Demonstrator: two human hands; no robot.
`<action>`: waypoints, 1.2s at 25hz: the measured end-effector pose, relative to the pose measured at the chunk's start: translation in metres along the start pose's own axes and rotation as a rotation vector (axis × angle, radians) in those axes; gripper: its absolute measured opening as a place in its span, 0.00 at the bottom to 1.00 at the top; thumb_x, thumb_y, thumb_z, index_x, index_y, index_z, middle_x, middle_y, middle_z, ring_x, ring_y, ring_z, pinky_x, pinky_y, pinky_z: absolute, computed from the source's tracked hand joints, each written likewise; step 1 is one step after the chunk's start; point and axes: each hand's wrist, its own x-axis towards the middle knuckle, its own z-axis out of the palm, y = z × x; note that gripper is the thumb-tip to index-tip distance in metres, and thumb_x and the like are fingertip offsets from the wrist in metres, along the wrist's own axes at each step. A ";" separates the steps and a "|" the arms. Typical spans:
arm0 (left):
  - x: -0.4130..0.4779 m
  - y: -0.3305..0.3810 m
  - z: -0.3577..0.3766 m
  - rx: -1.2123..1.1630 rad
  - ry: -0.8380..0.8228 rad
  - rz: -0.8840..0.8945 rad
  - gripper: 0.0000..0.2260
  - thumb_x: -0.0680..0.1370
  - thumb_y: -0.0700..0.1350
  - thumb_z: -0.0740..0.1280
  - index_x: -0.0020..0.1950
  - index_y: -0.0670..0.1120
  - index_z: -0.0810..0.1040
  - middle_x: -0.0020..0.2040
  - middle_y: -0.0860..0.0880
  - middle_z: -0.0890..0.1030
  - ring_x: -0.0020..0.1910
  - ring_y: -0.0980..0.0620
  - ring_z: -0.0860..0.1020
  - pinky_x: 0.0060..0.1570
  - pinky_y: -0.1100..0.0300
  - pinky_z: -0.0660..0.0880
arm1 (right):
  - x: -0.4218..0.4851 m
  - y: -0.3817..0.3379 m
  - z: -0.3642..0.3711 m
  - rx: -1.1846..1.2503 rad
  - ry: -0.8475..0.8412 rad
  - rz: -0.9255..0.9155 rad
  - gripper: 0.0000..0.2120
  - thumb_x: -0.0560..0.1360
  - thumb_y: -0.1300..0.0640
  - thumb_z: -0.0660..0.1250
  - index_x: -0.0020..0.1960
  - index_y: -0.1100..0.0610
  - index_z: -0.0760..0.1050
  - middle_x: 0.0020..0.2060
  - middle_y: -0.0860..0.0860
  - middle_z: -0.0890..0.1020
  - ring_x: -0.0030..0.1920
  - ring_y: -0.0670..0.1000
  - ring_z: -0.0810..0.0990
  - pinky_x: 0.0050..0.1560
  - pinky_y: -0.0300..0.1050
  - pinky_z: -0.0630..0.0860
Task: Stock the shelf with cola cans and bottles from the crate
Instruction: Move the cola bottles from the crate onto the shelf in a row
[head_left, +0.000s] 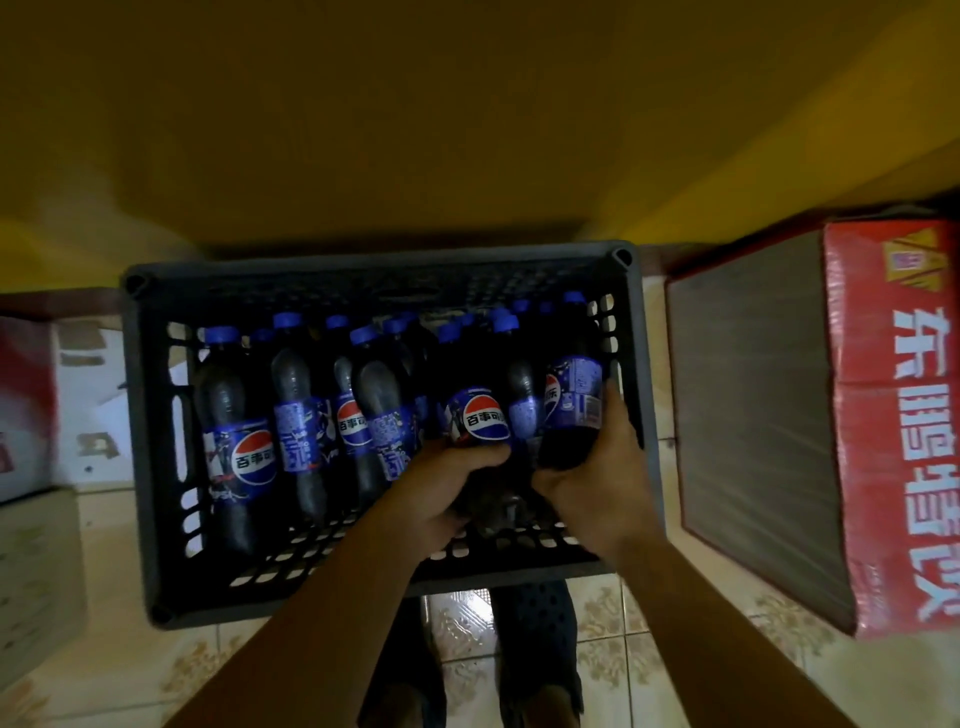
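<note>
Head view, looking straight down into dark plastic crate (136, 441) standing on tiled floor (649, 649). Both hands inside crate at its right end. Left hand (441, 488) wraps the lower body of one cola bottle (480, 415), fingers curled across just below the round red-white-blue logo; bottle lies tilted, blue cap pointing away from the wearer. Right hand (592, 467), just beside the left, cups the base of a second cola bottle (574, 395), thumb up along its right side next to the label; this bottle touches the crate's right wall or sits very close, cannot tell which. Left of the left hand: more bottles (291, 415) of the same kind, lying side by side, blue caps toward the far wall, filling the crate's left and middle part. Right of the right hand, outside the crate: shrink-wrapped red case (893, 415) with white characters. Far left of the hands: white and red cartons (26, 405), blurred. Beyond the crate a yellow surface (415, 130). Below the forearms, wearer's dark footwear (540, 644) on the tiles
</note>
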 end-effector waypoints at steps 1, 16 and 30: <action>-0.009 0.003 -0.006 -0.062 -0.056 -0.040 0.18 0.73 0.40 0.72 0.62 0.42 0.78 0.55 0.41 0.84 0.51 0.44 0.83 0.47 0.51 0.81 | 0.004 -0.003 -0.005 0.131 -0.057 0.062 0.49 0.61 0.61 0.76 0.75 0.48 0.56 0.62 0.50 0.77 0.62 0.54 0.77 0.60 0.52 0.77; -0.097 0.003 -0.023 -0.203 -0.275 0.053 0.19 0.73 0.37 0.67 0.64 0.41 0.77 0.52 0.40 0.84 0.49 0.43 0.84 0.48 0.47 0.80 | -0.055 -0.041 -0.011 0.592 -0.007 0.242 0.30 0.67 0.60 0.78 0.66 0.54 0.72 0.54 0.53 0.83 0.53 0.56 0.83 0.57 0.59 0.79; -0.442 0.076 0.006 0.024 -0.297 0.392 0.27 0.66 0.36 0.70 0.65 0.43 0.76 0.57 0.40 0.82 0.53 0.43 0.82 0.45 0.51 0.81 | -0.332 -0.246 -0.168 0.858 -0.124 -0.069 0.22 0.69 0.52 0.71 0.62 0.49 0.73 0.53 0.50 0.84 0.53 0.49 0.84 0.52 0.47 0.81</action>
